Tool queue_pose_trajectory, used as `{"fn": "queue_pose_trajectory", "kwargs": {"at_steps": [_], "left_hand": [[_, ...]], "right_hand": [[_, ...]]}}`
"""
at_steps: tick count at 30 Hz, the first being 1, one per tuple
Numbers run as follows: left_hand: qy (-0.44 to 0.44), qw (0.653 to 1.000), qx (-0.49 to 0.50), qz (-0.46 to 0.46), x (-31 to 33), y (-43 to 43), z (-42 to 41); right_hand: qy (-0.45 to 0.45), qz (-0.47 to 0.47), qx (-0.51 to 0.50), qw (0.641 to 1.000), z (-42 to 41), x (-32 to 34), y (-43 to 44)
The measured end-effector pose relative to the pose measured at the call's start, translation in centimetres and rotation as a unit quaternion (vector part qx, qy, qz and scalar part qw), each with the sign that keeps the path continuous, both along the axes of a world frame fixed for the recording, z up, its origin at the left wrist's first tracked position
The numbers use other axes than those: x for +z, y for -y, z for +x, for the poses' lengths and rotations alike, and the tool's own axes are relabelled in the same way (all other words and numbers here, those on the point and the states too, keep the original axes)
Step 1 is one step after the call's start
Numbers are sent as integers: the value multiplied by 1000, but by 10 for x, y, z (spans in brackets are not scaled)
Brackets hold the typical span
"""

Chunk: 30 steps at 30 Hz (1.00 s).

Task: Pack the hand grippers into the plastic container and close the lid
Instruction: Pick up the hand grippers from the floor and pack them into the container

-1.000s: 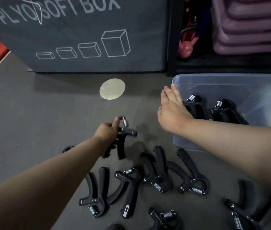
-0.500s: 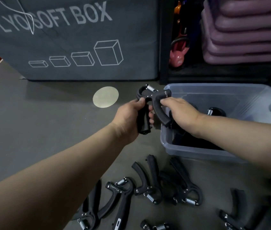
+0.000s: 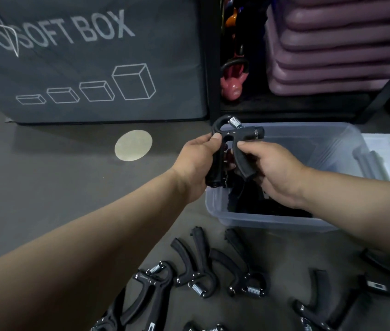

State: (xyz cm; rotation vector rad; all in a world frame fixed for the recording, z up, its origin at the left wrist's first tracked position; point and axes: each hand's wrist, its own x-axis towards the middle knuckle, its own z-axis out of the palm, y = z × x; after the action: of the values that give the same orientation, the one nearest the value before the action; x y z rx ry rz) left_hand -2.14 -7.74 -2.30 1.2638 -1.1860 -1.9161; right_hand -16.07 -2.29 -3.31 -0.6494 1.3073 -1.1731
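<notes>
Left hand (image 3: 197, 161) and right hand (image 3: 274, 170) clasp one hand gripper (image 3: 232, 149).

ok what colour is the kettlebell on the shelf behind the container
Pink, with a black handle; the kettlebell shows in the head view, the only one here.

The hand grippers (image 3: 234, 151) are matte black with silvery metal springs, and the plastic container (image 3: 270, 220) is a translucent grey-white. The floor (image 3: 57, 187) is dark grey with one pale round spot (image 3: 133, 145); behind it stand a charcoal soft box (image 3: 89, 56) with white lettering and outlined cubes, a pink kettlebell (image 3: 233, 88) and mauve stacked mats (image 3: 337, 44).
</notes>
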Motion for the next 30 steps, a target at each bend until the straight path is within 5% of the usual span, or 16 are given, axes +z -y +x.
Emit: {"fn": "queue_pose_trajectory", "kwargs": {"at_steps": [5,9,12,16,19,25,30], "left_hand": [[65,995,-27,-69,-7,-4,-14],[130,973,-50,-183,-9,-16,-20],[347,859,-64,-369,-27,-18,-19],[435,790,-148,-406,-42,-19,-23],[497,728,-197,-429,-51,-21,-27],[550,665,-238,-446,-55,-23,-28],[560,645,-243,-459,-57,-23,-27]], "right_hand": [[78,30,70,994,-15,8,-2],[69,20,26,997,-26,10,0],[-55,28,-71,996,-38,3,6],[-336,80,-51,937,-59,-19,-3],[-394,119,-40,910,-66,-32,-16],[-455,154,5,877,-77,-49,-17],[-495,156,68,852,-94,-56,-15]]}}
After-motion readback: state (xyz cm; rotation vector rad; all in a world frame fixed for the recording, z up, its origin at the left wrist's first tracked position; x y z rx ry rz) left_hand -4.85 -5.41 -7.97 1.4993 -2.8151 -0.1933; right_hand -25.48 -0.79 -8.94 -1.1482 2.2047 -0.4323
